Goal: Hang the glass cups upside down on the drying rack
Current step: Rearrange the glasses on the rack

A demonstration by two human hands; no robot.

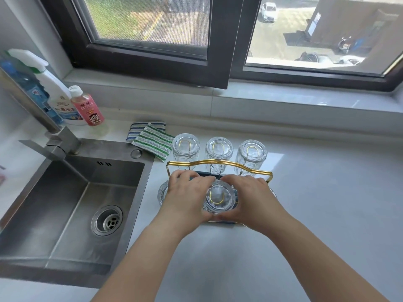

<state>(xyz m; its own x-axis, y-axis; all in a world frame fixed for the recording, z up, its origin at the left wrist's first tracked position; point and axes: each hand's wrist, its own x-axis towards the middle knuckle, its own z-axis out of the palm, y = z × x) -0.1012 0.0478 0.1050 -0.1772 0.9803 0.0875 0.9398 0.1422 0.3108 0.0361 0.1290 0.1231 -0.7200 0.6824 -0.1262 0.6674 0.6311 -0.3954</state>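
Observation:
A drying rack with a gold wire handle [219,163] stands on the white counter right of the sink. Three clear glass cups hang upside down on its far row: left [186,147], middle [218,150], right [251,153]. On the near row, a glass cup [218,197] sits upside down over a gold peg in the middle. My left hand [185,196] and my right hand [253,198] both wrap around it. Another glass [161,194] peeks out left of my left hand. The rack's right near spot is hidden behind my right hand.
A steel sink [72,205] with a square faucet [58,140] lies to the left. Striped cloths [152,139] rest behind the rack. A spray bottle [54,90] and a pink drink bottle [87,106] stand at the back left. The window sill [283,99] runs behind.

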